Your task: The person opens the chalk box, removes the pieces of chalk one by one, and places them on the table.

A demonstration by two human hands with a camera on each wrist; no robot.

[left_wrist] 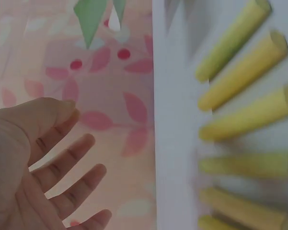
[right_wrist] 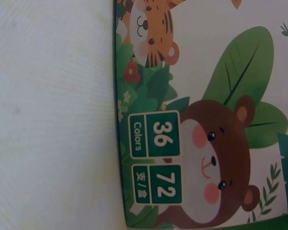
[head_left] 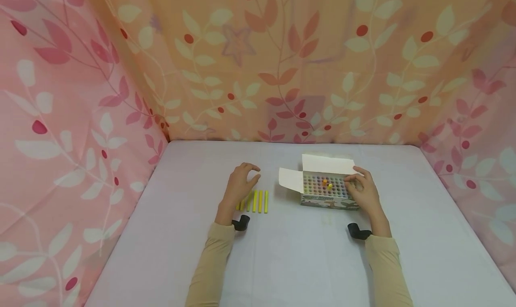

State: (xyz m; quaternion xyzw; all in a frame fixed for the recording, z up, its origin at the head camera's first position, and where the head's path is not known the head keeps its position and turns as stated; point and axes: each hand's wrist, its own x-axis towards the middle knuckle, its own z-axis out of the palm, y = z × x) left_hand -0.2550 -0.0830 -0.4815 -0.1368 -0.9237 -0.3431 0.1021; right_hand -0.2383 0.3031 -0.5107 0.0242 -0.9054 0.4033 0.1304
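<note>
My left hand (head_left: pixel 238 185) hovers just beyond a row of several yellow chalk-like sticks (head_left: pixel 260 201), its fingers relaxed and spread with nothing between them. In the left wrist view the sticks (left_wrist: pixel 251 112) lie side by side, in slightly different yellows, apart from the hand (left_wrist: pixel 43 163). At the right end of an open cardboard box (head_left: pixel 328 202) my right hand (head_left: pixel 364 192) curls its thumb and fingers over the edge; the fingertips' exact contact is hard to see. Many coloured sticks fill the box upright. An orange stick (head_left: pixel 324 182) and a yellow one (head_left: pixel 329 187) rise above the others.
The box's white lid (head_left: pixel 328 164) stands folded back, and its left flap (head_left: pixel 291 180) sticks outward. Printed animals and "36 Colors" show on the box side (right_wrist: pixel 206 158) in the right wrist view. Floral curtains (head_left: pixel 262 74) enclose the white table (head_left: pixel 290 262).
</note>
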